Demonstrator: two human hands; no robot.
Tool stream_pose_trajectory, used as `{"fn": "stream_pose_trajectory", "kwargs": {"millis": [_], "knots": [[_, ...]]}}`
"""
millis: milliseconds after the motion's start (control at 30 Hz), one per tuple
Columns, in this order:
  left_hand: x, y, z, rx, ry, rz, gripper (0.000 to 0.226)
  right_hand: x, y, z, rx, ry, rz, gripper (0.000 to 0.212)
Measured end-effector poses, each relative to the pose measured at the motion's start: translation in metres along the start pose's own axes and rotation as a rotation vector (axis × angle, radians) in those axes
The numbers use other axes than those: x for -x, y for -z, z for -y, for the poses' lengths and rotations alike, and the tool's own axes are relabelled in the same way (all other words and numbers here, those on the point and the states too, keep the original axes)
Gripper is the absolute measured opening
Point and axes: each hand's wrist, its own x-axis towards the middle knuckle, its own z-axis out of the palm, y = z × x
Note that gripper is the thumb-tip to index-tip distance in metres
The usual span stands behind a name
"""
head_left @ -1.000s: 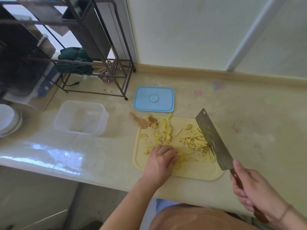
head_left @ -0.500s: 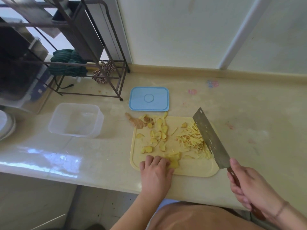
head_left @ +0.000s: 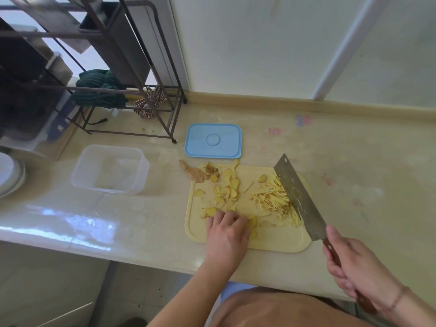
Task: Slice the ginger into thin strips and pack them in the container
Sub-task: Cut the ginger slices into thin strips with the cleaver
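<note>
A pale yellow cutting board [head_left: 273,241] lies on the counter. Round ginger slices [head_left: 226,190] are scattered over its left half, and a heap of thin ginger strips [head_left: 271,199] lies on its right half. My left hand [head_left: 227,232] rests on the board's near left with curled fingers over a few slices [head_left: 252,226]. My right hand [head_left: 354,267] grips the wooden handle of a cleaver [head_left: 297,197], whose blade stands against the right side of the strips. The clear container [head_left: 111,169] sits left of the board, with nothing in it.
A blue lid [head_left: 213,140] lies behind the board. Ginger peel [head_left: 194,173] sits at the board's far left corner. A dark metal rack [head_left: 113,74] with cloths stands at the back left. White plates [head_left: 9,175] are at the far left edge.
My left hand drew back toward the board's near edge, pulling a few slices with it. The cleaver stayed beside the strips, my right hand barely shifting.
</note>
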Motion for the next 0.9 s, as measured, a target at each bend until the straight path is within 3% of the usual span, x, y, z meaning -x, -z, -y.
{"fn": "stream_pose_trajectory", "kwargs": {"millis": [100,300,433,533,600,800,900], "knots": [[-0.004,0.006,-0.003,0.069,-0.002,-0.01,0.011,0.0,0.001,0.0,0.007,0.005,-0.006,0.068],[-0.014,0.026,0.033,0.063,0.241,-0.15,0.009,-0.001,0.004,-0.003,0.004,0.003,-0.014,0.069],[-0.009,0.022,0.047,-0.019,0.12,-0.214,0.016,0.0,0.004,-0.003,0.017,0.001,-0.021,0.077],[0.002,0.018,0.027,-0.023,-0.062,-0.103,0.016,0.0,0.004,-0.003,0.022,0.004,-0.016,0.077],[0.009,0.014,0.01,-0.115,-0.085,0.028,0.028,0.0,0.003,-0.004,0.022,0.004,-0.017,0.077],[0.012,0.01,-0.022,-0.136,0.199,0.17,0.033,0.0,0.003,-0.006,0.028,0.001,-0.014,0.079],[0.011,0.01,-0.028,-0.106,0.191,0.155,0.039,0.0,0.003,-0.006,0.031,-0.003,-0.011,0.079]]}}
